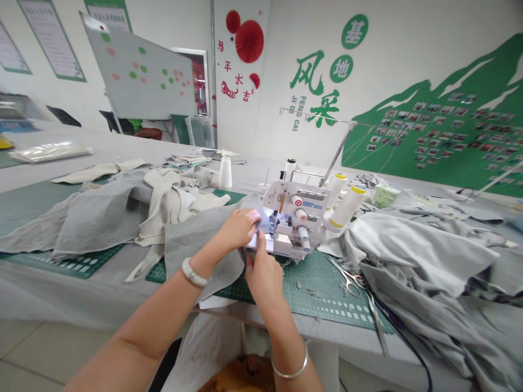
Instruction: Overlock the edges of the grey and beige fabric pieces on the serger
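Note:
A white overlock sewing machine (312,204) stands in front of me, its lamp lighting the needle area. A piece of grey fabric (196,239) spreads to the left of it, with one edge up at the presser foot (273,223). My left hand (242,226) has its fingers curled on that fabric, close beside the foot. Just below, my right hand (265,275) grips the near edge of the fabric, index finger pointing up toward the left fingertips. The fingers partly hide the edge they hold.
Scissors (351,280) and tweezers (378,321) lie right of the machine on a green cutting mat (318,294). Grey cloth (417,250) is heaped at the right. Cut fabric pieces (106,201) cover the left. Thread cones (347,207) stand behind the machine, beneath a thread stand (339,149).

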Demonstrator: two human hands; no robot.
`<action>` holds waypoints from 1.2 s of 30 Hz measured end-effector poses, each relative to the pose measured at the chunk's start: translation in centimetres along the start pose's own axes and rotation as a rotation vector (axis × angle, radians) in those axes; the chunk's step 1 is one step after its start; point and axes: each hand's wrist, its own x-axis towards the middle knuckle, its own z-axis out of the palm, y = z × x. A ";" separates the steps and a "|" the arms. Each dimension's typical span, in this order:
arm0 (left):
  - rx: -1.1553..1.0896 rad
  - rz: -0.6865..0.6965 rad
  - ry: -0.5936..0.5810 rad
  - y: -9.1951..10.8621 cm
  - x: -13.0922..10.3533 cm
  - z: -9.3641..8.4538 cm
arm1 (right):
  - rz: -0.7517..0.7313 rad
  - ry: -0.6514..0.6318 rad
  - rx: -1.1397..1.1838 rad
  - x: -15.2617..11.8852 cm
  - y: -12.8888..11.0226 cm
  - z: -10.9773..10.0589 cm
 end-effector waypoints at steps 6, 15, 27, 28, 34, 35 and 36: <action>0.150 -0.009 0.002 1.6 -1.1 -0.9 | 0.027 -0.021 0.009 -0.1 0.3 -0.4; 0.075 0.047 -0.035 3.1 -2.7 -1.8 | 0.018 0.017 0.170 -0.6 1.8 -0.4; -0.692 0.016 0.186 0.7 -3.6 -1.7 | -0.072 0.236 0.863 0.3 3.8 1.3; -0.705 -0.039 0.287 0.0 -3.9 -1.5 | -0.072 0.217 0.872 0.4 4.0 1.2; -0.428 -0.519 0.521 -7.4 -6.8 0.6 | -0.066 0.127 0.996 0.5 5.1 0.9; -0.365 -0.550 0.426 -8.6 -7.5 1.0 | -0.059 0.116 1.014 0.5 5.2 1.0; -0.297 -0.548 0.315 -9.5 -8.3 1.4 | -0.050 0.108 1.028 0.5 5.3 1.0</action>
